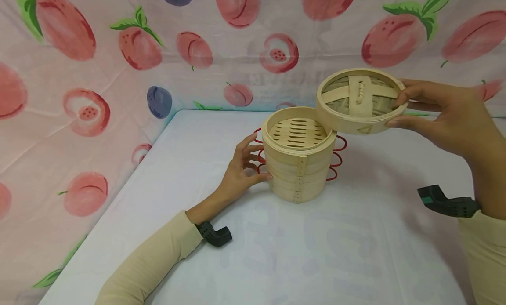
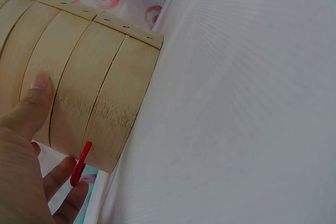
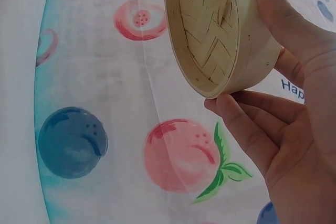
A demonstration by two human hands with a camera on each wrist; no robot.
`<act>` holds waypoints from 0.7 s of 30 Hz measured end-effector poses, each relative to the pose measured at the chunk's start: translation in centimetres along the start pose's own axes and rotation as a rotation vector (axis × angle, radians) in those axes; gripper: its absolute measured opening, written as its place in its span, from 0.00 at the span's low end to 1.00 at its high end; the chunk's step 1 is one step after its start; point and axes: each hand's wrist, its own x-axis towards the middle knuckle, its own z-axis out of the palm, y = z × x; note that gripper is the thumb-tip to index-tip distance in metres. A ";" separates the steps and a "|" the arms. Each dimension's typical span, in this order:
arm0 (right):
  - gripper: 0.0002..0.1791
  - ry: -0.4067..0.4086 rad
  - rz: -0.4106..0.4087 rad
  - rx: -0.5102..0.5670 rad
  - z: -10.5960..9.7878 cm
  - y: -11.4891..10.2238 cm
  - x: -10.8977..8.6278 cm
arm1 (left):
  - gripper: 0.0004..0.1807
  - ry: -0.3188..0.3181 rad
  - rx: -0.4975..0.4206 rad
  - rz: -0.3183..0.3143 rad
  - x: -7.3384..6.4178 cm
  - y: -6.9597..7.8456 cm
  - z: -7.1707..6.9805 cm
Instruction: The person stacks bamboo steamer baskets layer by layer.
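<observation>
A stacked bamboo steamer [image 1: 282,171] stands upright on the white table, with red loop handles [image 1: 337,159] on both sides. Its top is uncovered on the left, showing a slatted rack [image 1: 298,132] inside. My left hand [image 1: 241,168] holds the stack at its left side, thumb against the front wall [image 2: 37,90] and fingers by the red loops. My right hand [image 1: 446,116] grips the rim of the round woven lid [image 1: 360,96], thumb on one side and fingers on the other. The lid is tilted above the steamer's right edge; whether they touch, I cannot tell.
The table [image 1: 253,261] is covered with a white cloth. Behind and to the left hangs a pink curtain [image 1: 118,94] printed with peaches and blue fruit. A dark wrist device [image 1: 215,234] sits on the left wrist and another [image 1: 448,202] on the right.
</observation>
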 end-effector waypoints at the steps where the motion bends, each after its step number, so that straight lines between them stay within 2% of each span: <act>1: 0.19 -0.005 0.000 0.001 0.0 -0.1 0.0 | 0.52 0.001 0.000 -0.001 0.0 0.1 0.0; 4: 0.19 -0.014 0.000 0.003 0.1 -0.2 0.1 | 0.52 0.003 0.001 0.000 0.0 0.0 0.0; 12: 0.20 -0.030 0.018 -0.009 0.2 -0.5 0.1 | 0.54 0.006 0.005 -0.010 -0.2 -3.1 -0.1; 21: 0.20 -0.026 0.017 -0.012 0.4 -0.8 0.3 | 0.55 0.003 0.020 -0.022 -0.1 -3.0 -0.1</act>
